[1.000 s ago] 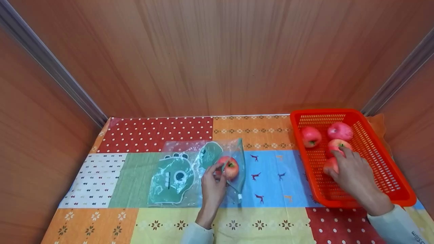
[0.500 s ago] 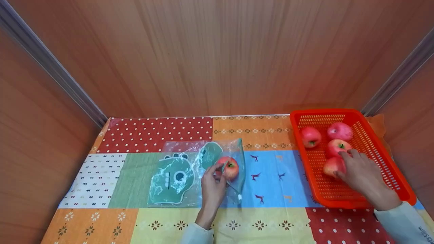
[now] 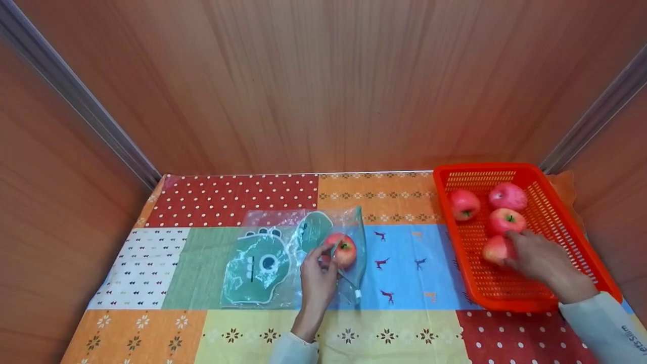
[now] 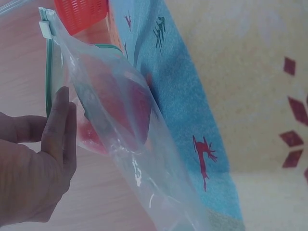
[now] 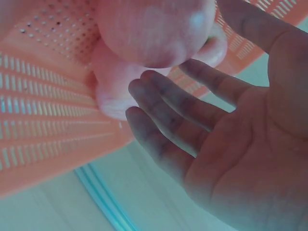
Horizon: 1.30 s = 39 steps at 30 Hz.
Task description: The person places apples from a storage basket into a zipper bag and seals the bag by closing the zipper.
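Note:
A clear zip bag printed with a green cartoon figure lies flat, its mouth towards the right. One red apple sits inside, near that mouth. Thumb and forefinger of my left hand pinch the bag's edge beside this apple; in the left wrist view the white slider is above the fingers. My right hand is in the red basket at the nearest apple. In the right wrist view its fingers stretch out, fingertips right at that apple's underside.
The red plastic basket stands on the right and holds several apples. Behind the nearest one are a yellowish-red apple, a pink apple and a red apple. Wooden panels enclose the patchwork cloth at the back and sides.
My right hand has drawn back slightly towards the near right, off the yellowish-red apple, and is now at the nearest apple's right side. The left hand and bag have stayed put.

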Tool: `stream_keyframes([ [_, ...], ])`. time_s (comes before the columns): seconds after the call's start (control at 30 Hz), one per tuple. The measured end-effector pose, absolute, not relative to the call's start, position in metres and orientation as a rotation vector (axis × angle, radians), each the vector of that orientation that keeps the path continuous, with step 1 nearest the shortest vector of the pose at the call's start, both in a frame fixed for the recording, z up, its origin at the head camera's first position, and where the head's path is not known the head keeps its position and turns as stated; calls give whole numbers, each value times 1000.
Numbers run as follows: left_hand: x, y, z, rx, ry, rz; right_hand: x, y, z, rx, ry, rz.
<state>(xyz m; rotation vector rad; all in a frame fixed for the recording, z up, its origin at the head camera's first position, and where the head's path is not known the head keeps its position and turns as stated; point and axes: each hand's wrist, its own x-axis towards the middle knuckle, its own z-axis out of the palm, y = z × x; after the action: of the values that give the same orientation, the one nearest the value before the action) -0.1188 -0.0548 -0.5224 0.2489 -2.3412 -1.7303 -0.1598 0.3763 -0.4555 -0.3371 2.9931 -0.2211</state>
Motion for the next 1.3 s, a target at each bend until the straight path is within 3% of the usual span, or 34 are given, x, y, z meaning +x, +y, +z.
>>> stream_keyframes([
  [1.3, -119, -56, -524, 247, -2359, -1758, -169, 380, -446, -292, 2687, -370],
])
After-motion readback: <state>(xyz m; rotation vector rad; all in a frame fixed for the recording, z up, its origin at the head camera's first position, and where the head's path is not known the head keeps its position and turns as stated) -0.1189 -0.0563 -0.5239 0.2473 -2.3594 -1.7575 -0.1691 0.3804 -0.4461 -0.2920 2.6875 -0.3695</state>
